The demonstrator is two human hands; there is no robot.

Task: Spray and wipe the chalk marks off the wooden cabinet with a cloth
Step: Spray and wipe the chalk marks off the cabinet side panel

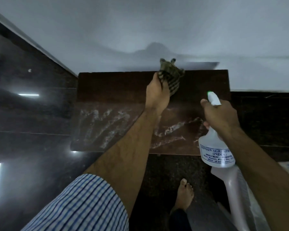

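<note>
Wooden cabinet top is a dark brown slab, long axis running left-right, back edge against the pale wall. Dark glossy floor tiles all round it on the left.

Chalk marks: smeared white streaks across the front half, heaviest toward the front-left corner, more under the forearm and out toward the front-right. Back half looks mostly clean.

Left hand is closed on the cloth, a striped bunched rag pressed at the back edge, about mid-length. Fingers wrapped tight, nothing loose but the rag ends sticking up against the wall.

Right hand is closed round the neck of the spray bottle, held above the front-right part of the top, nozzle pointing away toward the back-right. Can't tell if the trigger is squeezed.

Key relation, my read: remaining chalk lies nearer the person than the cloth does, and mostly to its left. So the wipe needs to pull back toward the front edge and sweep left. Left hand is the nearer one and already has the rag.

Obstructions: none on the top itself. Left forearm crosses the middle streaks, hiding some. Pale plastic chair stands at lower right, by a bare foot; clear of the sweep.
</note>
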